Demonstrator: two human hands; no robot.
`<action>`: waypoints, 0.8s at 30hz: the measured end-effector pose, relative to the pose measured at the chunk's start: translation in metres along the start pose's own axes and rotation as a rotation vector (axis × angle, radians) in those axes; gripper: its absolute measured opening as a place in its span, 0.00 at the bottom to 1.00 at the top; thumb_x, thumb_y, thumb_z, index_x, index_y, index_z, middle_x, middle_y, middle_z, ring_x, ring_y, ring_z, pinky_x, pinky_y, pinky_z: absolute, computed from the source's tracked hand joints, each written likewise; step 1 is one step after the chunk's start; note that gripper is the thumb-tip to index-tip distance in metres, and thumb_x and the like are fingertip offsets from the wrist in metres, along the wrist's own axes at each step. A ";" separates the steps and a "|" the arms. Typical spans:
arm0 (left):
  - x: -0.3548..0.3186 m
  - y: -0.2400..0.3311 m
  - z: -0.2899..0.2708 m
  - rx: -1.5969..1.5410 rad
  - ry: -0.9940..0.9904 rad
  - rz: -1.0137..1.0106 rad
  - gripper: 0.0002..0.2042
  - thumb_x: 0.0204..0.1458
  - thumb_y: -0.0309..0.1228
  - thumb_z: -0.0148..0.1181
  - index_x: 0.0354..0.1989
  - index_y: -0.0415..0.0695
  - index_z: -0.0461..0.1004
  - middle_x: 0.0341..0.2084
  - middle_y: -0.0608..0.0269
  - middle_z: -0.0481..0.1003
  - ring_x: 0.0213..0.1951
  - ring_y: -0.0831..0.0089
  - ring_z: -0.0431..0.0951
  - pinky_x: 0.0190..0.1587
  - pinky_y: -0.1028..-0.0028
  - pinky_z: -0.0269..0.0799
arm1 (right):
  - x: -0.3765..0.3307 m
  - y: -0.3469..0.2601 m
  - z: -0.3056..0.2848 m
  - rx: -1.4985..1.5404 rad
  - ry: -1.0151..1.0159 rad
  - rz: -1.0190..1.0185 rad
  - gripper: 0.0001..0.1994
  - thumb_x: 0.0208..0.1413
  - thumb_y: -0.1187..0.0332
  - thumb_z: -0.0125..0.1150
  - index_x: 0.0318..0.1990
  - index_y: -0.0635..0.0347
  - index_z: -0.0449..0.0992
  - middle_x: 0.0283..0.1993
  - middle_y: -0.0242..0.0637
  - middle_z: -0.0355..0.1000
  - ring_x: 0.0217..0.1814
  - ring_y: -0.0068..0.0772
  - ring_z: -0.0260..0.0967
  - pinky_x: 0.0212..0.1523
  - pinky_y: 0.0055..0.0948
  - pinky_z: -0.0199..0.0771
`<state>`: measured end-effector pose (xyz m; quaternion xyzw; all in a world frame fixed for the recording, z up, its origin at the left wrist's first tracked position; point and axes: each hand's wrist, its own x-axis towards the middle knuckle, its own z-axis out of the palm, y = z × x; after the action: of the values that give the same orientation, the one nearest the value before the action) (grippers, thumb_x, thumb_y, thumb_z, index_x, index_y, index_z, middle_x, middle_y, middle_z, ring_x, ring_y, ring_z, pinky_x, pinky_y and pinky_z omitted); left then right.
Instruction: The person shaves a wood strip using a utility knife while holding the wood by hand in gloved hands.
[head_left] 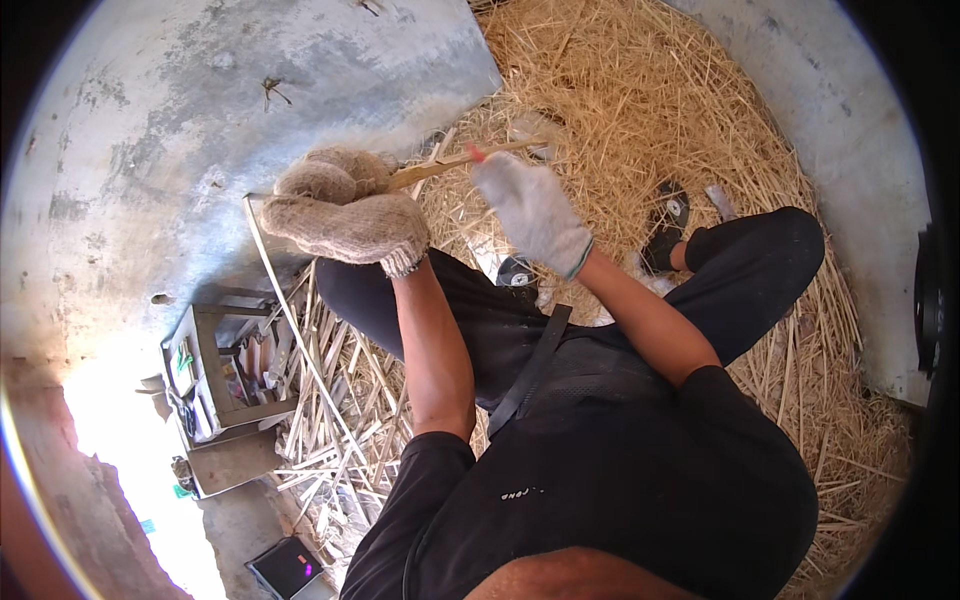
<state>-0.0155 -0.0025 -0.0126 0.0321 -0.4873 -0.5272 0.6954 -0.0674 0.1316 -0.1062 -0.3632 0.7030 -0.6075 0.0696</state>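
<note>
My left hand (345, 215), in a brown knitted glove, is a fist; my right hand (533, 213), in pale-grey cloth, slants toward half past ten, its hold unclear. The flat tan wooden strip (430, 172), gripped by my left fingers, which hide one end, points lengthwise toward half past two, beside a blurred red tip (476, 153).

Single fisheye view from the head, facing steeply down, torso (640, 470) nearest, hands (535, 212) farther out, straw (640, 90) beyond
</note>
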 end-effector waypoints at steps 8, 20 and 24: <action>-0.013 -0.009 -0.011 -0.167 0.031 -0.061 0.33 0.65 0.65 0.33 0.14 0.52 0.58 0.08 0.69 0.57 0.09 0.76 0.61 0.08 0.74 0.63 | -0.014 0.007 0.018 -0.377 -0.108 0.057 0.14 0.69 0.59 0.50 0.43 0.62 0.72 0.24 0.57 0.70 0.27 0.58 0.74 0.24 0.50 0.70; -0.011 0.000 -0.004 -0.185 -0.165 0.008 0.35 0.64 0.65 0.32 0.11 0.52 0.56 0.06 0.65 0.59 0.07 0.75 0.62 0.07 0.72 0.68 | -0.003 0.062 -0.015 -0.108 0.045 -0.035 0.21 0.70 0.53 0.47 0.44 0.64 0.77 0.27 0.49 0.75 0.28 0.49 0.75 0.27 0.41 0.74; -0.009 0.000 -0.015 -0.285 -0.278 -0.005 0.35 0.64 0.66 0.31 0.11 0.51 0.55 0.07 0.63 0.59 0.08 0.74 0.62 0.09 0.70 0.70 | -0.023 0.001 -0.007 0.066 -0.097 0.052 0.21 0.69 0.52 0.50 0.39 0.63 0.76 0.17 0.44 0.69 0.20 0.49 0.72 0.22 0.40 0.68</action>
<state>-0.0042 -0.0022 -0.0262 -0.1387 -0.4988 -0.5919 0.6178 -0.0552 0.1510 -0.1128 -0.3714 0.6876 -0.6100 0.1310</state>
